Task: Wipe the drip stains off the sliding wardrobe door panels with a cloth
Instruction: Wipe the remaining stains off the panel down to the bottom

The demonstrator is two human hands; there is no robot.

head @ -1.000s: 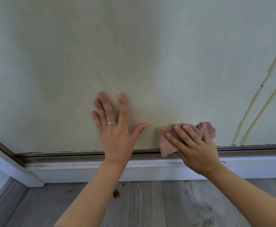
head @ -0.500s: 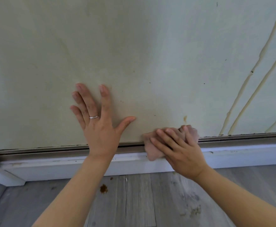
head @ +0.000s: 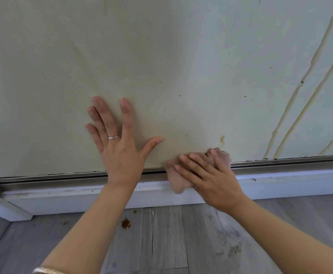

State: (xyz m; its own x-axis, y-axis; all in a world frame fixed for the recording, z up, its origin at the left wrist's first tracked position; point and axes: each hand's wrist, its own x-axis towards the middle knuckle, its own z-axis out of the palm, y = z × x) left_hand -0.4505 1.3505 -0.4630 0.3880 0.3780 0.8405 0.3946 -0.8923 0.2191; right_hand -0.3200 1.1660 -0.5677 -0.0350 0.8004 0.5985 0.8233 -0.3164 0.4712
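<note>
so the left hand (head: pixel 120 153) is flat on the door panel (head: pixel 181 56), fingers spread, just above the bottom track (head: pixel 62 177). the right hand (head: pixel 213 178) sits just to its right and a bit lower, pressing the cloth (head: pixel 176 179) where panel meets track, with the cloth poking out left of the fingers and hanging over the baseboard (head: pixel 300 184). a small drip stain (head: pixel 222 139) is just above the right hand, long drip lines (head: pixel 300 107) well off to its right. floor (head: pixel 171 244) under both forearms, with a spot (head: pixel 126 224) between them.
</note>
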